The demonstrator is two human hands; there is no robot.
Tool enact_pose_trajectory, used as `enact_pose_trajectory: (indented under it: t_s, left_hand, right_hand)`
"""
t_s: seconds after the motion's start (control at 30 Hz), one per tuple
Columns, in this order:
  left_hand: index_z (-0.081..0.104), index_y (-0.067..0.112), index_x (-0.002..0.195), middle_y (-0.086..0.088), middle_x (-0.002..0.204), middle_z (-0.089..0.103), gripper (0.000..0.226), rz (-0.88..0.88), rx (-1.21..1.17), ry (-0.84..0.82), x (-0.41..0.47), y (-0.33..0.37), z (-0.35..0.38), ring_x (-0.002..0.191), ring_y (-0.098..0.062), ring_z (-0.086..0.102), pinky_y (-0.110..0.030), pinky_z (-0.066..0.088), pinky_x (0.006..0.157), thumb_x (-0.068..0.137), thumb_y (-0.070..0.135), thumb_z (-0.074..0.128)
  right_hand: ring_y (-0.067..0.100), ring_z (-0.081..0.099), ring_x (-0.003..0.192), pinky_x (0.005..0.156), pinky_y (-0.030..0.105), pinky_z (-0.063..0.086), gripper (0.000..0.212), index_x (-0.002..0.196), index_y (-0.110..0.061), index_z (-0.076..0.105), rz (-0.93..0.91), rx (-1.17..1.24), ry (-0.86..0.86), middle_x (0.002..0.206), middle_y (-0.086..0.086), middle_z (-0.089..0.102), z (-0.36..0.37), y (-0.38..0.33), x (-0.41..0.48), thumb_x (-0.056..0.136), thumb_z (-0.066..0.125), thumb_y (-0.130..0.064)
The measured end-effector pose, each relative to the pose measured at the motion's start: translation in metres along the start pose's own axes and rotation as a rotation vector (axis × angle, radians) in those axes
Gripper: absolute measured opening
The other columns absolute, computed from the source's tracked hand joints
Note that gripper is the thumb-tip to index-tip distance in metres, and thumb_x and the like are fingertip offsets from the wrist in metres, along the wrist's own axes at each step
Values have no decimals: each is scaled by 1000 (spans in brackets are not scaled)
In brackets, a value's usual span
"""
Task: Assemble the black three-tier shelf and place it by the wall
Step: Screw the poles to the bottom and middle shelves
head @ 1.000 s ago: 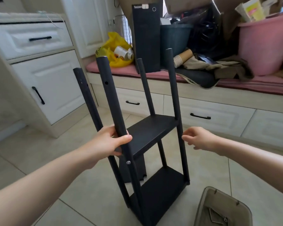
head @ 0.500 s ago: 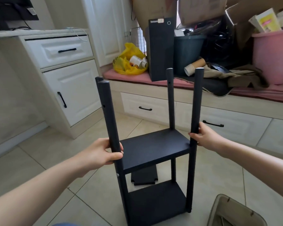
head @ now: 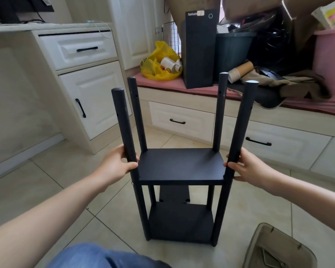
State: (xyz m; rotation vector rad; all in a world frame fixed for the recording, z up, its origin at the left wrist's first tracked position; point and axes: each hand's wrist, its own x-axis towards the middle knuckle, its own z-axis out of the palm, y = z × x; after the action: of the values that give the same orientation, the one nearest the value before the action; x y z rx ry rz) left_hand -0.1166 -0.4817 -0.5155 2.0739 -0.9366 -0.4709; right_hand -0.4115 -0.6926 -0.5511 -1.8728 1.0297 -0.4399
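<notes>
A flat black board (head: 174, 194) is lying on the glossy beige-tiled floor (head: 56, 180) behind the shelf (head: 180, 167), mostly hidden by its middle tier; a grey tray (head: 256, 242) is being cut off at bottom right. The shelf is standing upright on that floor, matte black, two rectangular boards joined by four round posts rising bare above. The left hand (head: 115, 166) is curling round the front left post, the right hand (head: 249, 168) round the front right one

You are looking at a crumpled yellow plastic bag (head: 159, 63) sitting on the long pink bench cushion (head: 197, 91), just beside an upright black computer tower (head: 199, 51). A stack of brown paper cups (head: 240, 72) is lying to its right, and a grey tray (head: 278, 242) is resting on the floor tiles.
</notes>
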Motion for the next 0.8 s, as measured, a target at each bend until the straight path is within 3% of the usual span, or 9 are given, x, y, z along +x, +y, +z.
enact_pose_trajectory:
  t_s: [0.17, 0.3, 0.4, 0.57, 0.8]
  left_hand:
    - [59, 19, 103, 2, 103, 71, 22, -14, 10, 20, 4, -7, 3, 100, -18, 69, -41, 60, 90, 91, 4, 71]
    - [60, 19, 106, 4, 103, 72, 23, -8, 21, 4, 6, -11, 3, 101, -17, 69, -35, 60, 88, 91, 6, 71]
    - [58, 17, 105, 0, 105, 70, 20, -17, 60, 2, 7, -11, 3, 101, -21, 68, -42, 60, 90, 92, 7, 70]
    - [55, 14, 107, -4, 100, 64, 21, -47, 256, 53, 4, -13, 9, 104, -30, 66, -51, 57, 93, 93, 15, 71]
    - [64, -2, 108, -15, 93, 72, 19, -136, 296, 42, -7, -19, 13, 84, -25, 73, -46, 63, 78, 98, 15, 65]
  right_hand:
    - [19, 65, 100, 76, 30, 58, 10, 108, -19, 47, -35, -61, -27, 109, 6, 62, 8, -1, -11, 101, 52, -15]
    - [22, 64, 103, 83, 36, 58, 10, 108, -19, 46, -31, -48, -38, 110, 7, 62, 8, 1, -22, 101, 51, -13]
    - [19, 62, 109, 79, 28, 56, 14, 105, -26, 46, -38, -54, -86, 113, 3, 61, 7, -2, -33, 103, 47, -12]
    - [11, 57, 116, 95, 40, 55, 16, 110, -26, 49, -59, -148, -224, 118, -5, 60, 0, -8, -52, 103, 46, -12]
    - [2, 68, 100, 93, 38, 57, 22, 119, -26, 58, -137, -192, -280, 111, -13, 67, -15, -15, -71, 103, 49, -16]
